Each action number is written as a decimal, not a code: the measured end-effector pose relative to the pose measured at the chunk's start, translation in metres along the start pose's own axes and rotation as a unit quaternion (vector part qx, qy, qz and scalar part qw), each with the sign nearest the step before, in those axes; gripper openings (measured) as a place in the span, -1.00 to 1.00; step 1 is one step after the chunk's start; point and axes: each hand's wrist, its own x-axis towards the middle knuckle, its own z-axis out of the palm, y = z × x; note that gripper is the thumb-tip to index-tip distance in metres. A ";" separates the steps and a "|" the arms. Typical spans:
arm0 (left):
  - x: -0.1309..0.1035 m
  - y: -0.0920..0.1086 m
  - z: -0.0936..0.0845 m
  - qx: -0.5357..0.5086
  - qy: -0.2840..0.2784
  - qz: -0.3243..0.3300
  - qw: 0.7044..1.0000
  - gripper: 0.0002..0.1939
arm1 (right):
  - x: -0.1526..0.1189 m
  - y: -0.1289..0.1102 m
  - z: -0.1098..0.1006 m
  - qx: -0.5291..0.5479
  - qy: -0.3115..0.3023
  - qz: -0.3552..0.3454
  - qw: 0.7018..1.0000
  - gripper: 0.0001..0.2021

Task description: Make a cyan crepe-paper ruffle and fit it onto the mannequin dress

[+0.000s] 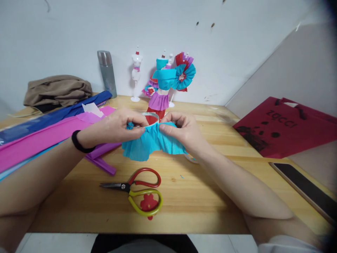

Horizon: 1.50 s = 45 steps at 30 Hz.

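A strip of blue crepe paper [143,144], gathered in pleats along its top edge, hangs between my two hands above the table. My left hand [126,123], with a black band on its wrist, pinches the upper left part. Thumb and fingers of my right hand [179,128] are closed on the same edge further right. Just behind the strip, a pale ring with red inside [152,119] shows partly; what it belongs to is hidden. Past my hands stands a small mannequin [162,93] dressed in blue, purple and red crepe paper.
Scissors [144,186] lie near the front edge over a red flower cutout [149,202]. Pink crepe paper [52,137], brown cloth [58,89] and a bottle [107,73] are left. A bare white mannequin [136,73], red bag [286,126] and phone [302,188] are also there.
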 end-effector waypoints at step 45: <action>0.002 -0.003 0.006 -0.089 -0.126 -0.004 0.988 -0.82 | -0.003 0.002 0.000 -0.120 -0.131 -0.009 0.984 -0.63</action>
